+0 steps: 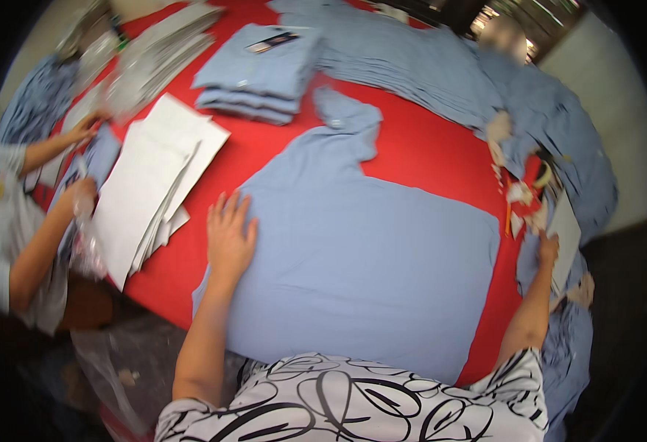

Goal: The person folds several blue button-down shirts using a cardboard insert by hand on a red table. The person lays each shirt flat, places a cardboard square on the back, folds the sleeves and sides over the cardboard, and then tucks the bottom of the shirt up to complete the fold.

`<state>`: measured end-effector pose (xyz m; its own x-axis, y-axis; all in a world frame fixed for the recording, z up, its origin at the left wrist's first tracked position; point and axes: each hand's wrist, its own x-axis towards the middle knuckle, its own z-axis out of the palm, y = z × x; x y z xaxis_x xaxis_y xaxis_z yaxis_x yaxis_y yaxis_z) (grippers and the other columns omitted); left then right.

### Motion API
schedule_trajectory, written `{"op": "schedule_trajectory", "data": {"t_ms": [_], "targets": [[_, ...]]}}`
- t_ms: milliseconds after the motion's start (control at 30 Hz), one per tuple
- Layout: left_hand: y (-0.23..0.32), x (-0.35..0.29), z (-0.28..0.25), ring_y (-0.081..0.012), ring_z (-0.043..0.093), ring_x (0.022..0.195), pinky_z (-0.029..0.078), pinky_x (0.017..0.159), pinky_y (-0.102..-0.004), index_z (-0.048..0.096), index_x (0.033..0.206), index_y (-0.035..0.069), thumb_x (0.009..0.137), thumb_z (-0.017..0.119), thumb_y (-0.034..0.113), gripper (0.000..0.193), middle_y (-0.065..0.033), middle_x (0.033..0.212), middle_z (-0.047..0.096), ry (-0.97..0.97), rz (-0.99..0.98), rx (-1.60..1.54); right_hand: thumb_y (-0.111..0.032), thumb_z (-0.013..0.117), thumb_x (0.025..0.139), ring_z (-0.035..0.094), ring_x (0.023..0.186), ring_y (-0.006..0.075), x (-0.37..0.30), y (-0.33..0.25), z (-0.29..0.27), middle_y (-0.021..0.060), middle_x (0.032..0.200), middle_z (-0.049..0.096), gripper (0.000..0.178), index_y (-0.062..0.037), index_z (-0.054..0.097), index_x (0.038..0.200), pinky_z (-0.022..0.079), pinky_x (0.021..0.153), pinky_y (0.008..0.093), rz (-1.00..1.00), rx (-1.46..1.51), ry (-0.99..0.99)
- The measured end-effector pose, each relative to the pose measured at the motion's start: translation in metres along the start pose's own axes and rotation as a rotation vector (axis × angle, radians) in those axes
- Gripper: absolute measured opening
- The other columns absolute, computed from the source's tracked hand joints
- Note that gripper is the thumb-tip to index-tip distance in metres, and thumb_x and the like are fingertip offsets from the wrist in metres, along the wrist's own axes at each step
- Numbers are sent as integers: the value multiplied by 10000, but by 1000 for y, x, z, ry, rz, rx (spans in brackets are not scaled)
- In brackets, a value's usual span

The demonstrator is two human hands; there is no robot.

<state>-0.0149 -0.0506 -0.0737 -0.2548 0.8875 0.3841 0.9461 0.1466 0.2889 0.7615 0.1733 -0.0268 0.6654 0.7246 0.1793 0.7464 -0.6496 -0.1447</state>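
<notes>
A light blue shirt [367, 272] lies spread on the red-covered table in front of me, its body smoothed out and its collar end at the far side. My left hand [231, 239] rests on the shirt's left side, fingers spread and holding nothing. At the table's right side, my right hand [548, 254] is closed at the edge of a white sheet [566, 236], which looks like stiff paper; its fingertips are partly hidden. Blue cloth lies beside and under that hand.
White sheets [146, 191] are stacked to the left; folded blue shirts [257, 70] stand beyond. More blue garments [412, 70] line the far and right edges. Scraps and a roll of tape [543, 175] lie at right. A co-worker's hands [80, 195] handle blue cloth and clear plastic at left.
</notes>
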Motion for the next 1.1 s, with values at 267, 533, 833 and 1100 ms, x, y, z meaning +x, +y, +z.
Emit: {"op": "schedule_trajectory", "data": {"t_ms": [267,533,833,1100], "targets": [[-15,5,2,-314,430,1311,325,1109,-453,577,1285,66,918,569,132,372,-98,1388,519,13,-45,-229,-385,534,934,574,1168,390,43,25,-61,252,1216,617,507,-66,556,1328,440,980,419,-249,-70,43],[-38,-41,-112,-294,621,947,492,784,-401,616,1026,32,860,661,147,207,-125,1021,654,-299,-450,-212,-150,502,996,605,1059,170,-250,-138,-223,98,1170,625,347,55,542,1273,451,951,304,-778,1072,-238],[-78,-111,-125,-305,661,746,491,665,-384,600,898,-11,786,715,179,249,-155,768,660,-421,-593,-408,-154,565,963,596,949,107,-458,-273,-62,42,1043,659,318,31,584,1222,467,857,257,-920,981,-1209],[-93,-125,-109,-170,611,660,482,620,-318,636,881,-13,812,676,135,169,-87,713,644,-354,-690,-526,-36,492,942,653,853,357,-495,-294,-38,229,936,679,248,11,609,1156,501,783,387,-1116,575,-682]]}}
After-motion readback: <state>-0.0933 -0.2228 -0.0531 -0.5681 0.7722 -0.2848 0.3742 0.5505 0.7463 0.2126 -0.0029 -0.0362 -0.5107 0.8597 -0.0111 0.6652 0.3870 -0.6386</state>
